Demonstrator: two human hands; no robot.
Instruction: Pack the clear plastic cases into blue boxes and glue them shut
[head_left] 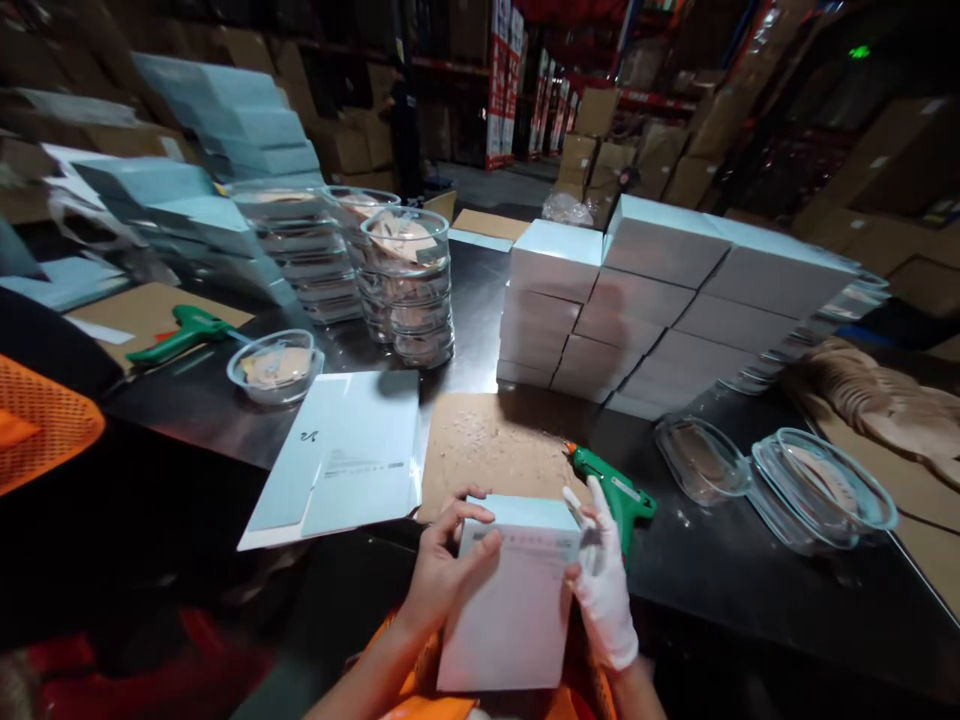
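Note:
A white and pale-blue cardboard box (517, 610) is held upright close to my body, over the table's near edge. My bare left hand (454, 555) grips its left side, thumb on the printed face and fingers at the top edge. On the other side, my right hand (604, 580), in a white glove with bare fingertips showing, holds the box's right edge. Just beyond the right hand lies a green glue gun (611, 485), its orange tip over a glue-spotted cardboard sheet (487, 440). Flat pale-blue box blanks (345, 455) lie to the left.
Stacked closed boxes (637, 300) stand at the back right. Towers of clear containers (412, 290) rise at centre left, near another green glue gun (184, 335). Glass containers (821, 490) and brown discs (885, 395) lie right. A person (405, 130) stands in the background.

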